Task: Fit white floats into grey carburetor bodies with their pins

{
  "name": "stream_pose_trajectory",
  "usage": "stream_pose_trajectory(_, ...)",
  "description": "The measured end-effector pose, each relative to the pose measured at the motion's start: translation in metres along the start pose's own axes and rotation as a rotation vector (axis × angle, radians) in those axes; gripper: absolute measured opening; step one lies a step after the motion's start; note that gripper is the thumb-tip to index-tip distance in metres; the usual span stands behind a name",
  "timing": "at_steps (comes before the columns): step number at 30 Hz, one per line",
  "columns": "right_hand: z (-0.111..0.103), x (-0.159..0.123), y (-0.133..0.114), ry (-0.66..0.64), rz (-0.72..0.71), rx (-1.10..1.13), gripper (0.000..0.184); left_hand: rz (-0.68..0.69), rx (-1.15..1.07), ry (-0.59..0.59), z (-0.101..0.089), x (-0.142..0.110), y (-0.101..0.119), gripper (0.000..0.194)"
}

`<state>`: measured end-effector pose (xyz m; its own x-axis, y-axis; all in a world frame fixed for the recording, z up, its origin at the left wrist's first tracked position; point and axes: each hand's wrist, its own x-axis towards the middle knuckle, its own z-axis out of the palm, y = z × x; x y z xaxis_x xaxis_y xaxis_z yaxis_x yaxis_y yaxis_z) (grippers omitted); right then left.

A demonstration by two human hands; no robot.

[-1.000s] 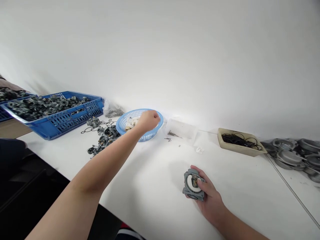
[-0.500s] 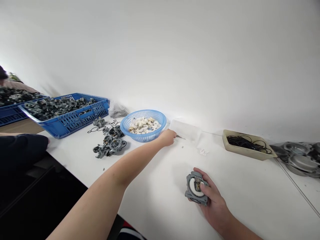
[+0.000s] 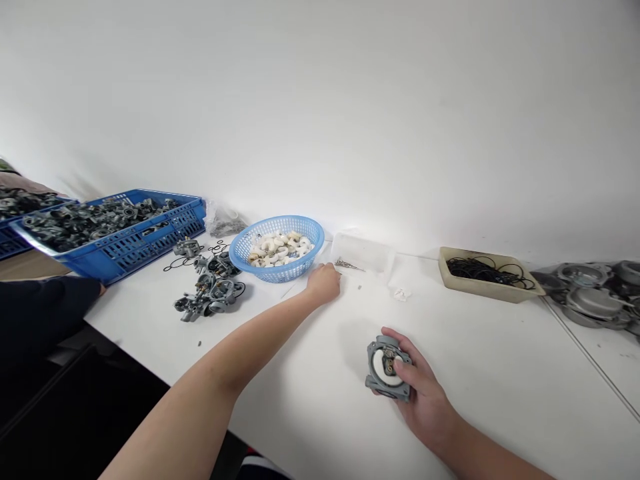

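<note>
My left hand (image 3: 323, 283) rests on the white table (image 3: 300, 373) with its fingers bunched, just left of a small pile of thin metal screws (image 3: 346, 265). Whether it pinches anything is hidden. Those screws lie at the edge of a clear plastic tray (image 3: 363, 253). My right hand (image 3: 423, 393) grips a grey die-cast carburetor body (image 3: 386, 368) near the table's front. Its round white diaphragm faces up, and my thumb lies across it.
A blue mesh basket (image 3: 277, 263) of white parts stands left of the tray. Loose carburetors (image 3: 210, 293) and black O-rings lie beyond it, next to blue crates (image 3: 130, 227) of metal parts. A beige tray (image 3: 487, 275) holds black rings. A co-worker's dark sleeve (image 3: 45, 307) is at far left.
My left hand has moved from above the basket to beside the screws, then slightly back. The view has shifted a little. My right hand still holds the carburetor body.
</note>
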<state>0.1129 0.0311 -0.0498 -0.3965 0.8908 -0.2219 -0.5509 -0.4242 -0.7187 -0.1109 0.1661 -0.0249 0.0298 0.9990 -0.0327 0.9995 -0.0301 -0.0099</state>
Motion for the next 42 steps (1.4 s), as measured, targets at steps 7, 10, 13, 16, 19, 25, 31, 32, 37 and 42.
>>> stream_pose_trajectory(7, -0.001, 0.002, -0.001, -0.006, 0.022, -0.009, 0.051, -0.074, 0.046, -0.069, -0.012, 0.009, 0.005, 0.031)
stream_pose_trajectory(10, -0.001, 0.002, -0.001, -0.002, 0.028, -0.008, 0.050, -0.069, 0.065, -0.096, -0.016, 0.011, 0.012, 0.033)
stream_pose_trajectory(13, -0.002, 0.002, -0.001, -0.003, 0.030, -0.005, 0.051, -0.033, 0.061, -0.116, -0.015, 0.009, 0.019, 0.034)
stream_pose_trajectory(16, -0.002, 0.001, -0.002, -0.014, 0.032, -0.013, 0.051, 0.023, 0.058, -0.124, -0.012, 0.005, 0.023, 0.034)
stream_pose_trajectory(19, -0.001, 0.001, -0.003, -0.023, 0.036, -0.023, 0.051, 0.081, 0.066, -0.123, -0.011, 0.002, 0.022, 0.034)
stream_pose_trajectory(25, 0.002, 0.000, -0.005, -0.039, 0.031, -0.023, 0.048, 0.178, 0.064, -0.093, -0.012, 0.007, 0.016, 0.029)
stream_pose_trajectory(31, 0.003, 0.000, -0.006, -0.028, 0.030, -0.010, 0.047, 0.150, -0.089, -0.007, -0.021, 0.000, 0.013, 0.018)
stream_pose_trajectory(32, 0.002, 0.000, -0.006, -0.032, 0.030, -0.006, 0.048, 0.131, -0.136, 0.025, -0.024, -0.006, 0.014, 0.020)
stream_pose_trajectory(37, -0.002, 0.000, -0.006, -0.062, 0.032, -0.007, 0.046, 0.065, -0.434, 0.116, -0.037, -0.057, 0.030, 0.034)
stream_pose_trajectory(42, -0.002, 0.000, -0.007, -0.057, 0.023, -0.025, 0.049, 0.041, -1.231, 0.074, -0.038, -0.116, 0.043, 0.012)
